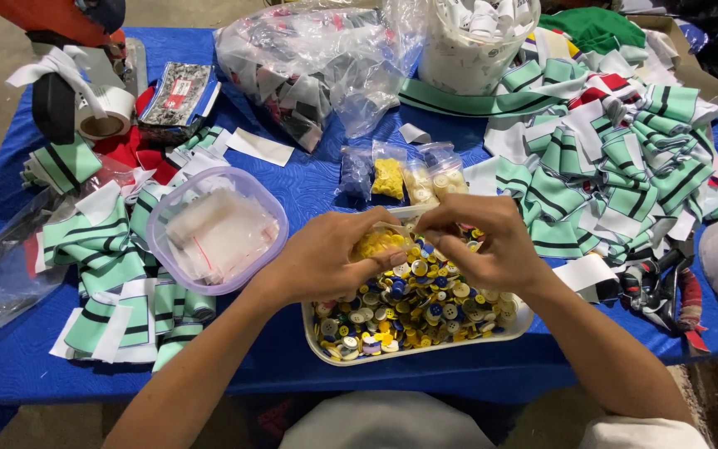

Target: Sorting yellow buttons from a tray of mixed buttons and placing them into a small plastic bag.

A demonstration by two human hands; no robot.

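Centrally, in the head view, the left hand and right hand meet over a white tray, fingers of both pinched on a small clear bag holding yellow buttons. The bag is thin, transparent and partly hidden by the fingers. A blue cloth covers the table; bare floor shows at upper left. The tray holds mixed buttons, yellow, blue and white. Left of it, a lidded tub contains empty small bags. Above the tray lie filled bags. A white bucket stands at top; green striped fabric pieces fill the right.
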